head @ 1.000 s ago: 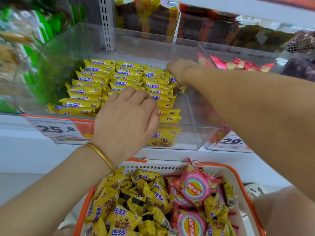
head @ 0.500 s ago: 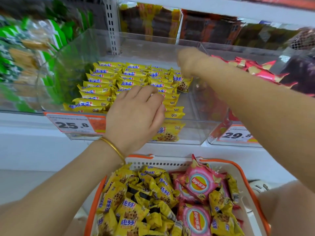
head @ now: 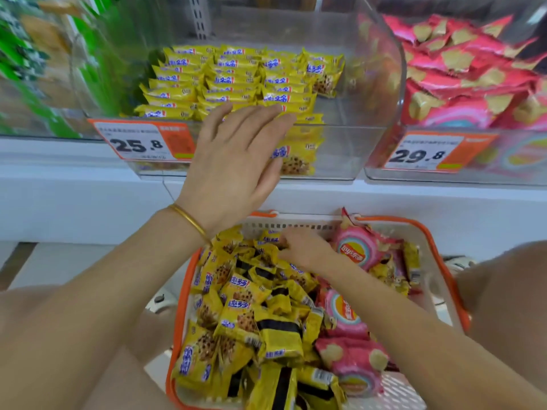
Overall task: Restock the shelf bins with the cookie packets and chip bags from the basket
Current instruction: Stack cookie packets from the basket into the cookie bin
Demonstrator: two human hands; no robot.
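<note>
A clear shelf bin (head: 340, 155) holds rows of yellow cookie packets (head: 236, 78). My left hand (head: 233, 161) is spread flat with straight fingers over the bin's front edge, fingertips at the front packets. Below stands a white basket with an orange rim (head: 438, 250), heaped with loose yellow cookie packets (head: 245, 309) and pink chip bags (head: 355, 250). My right hand (head: 305, 250) is down in the basket's far end, fingers curled onto a yellow packet among the pile; the grasp itself is partly hidden.
A second clear bin (head: 384, 173) to the right holds pink chip bags (head: 467, 78), price tag 29.8 (head: 420, 155). The cookie bin's tag reads 25.8 (head: 139, 143). Green packets (head: 26, 69) fill the bin at left. A white shelf ledge (head: 74, 187) runs under the bins.
My right hand has left the back of the cookie bin and dropped into the basket. My left hand has lifted and flattened at the bin's front. The view has tilted down.
</note>
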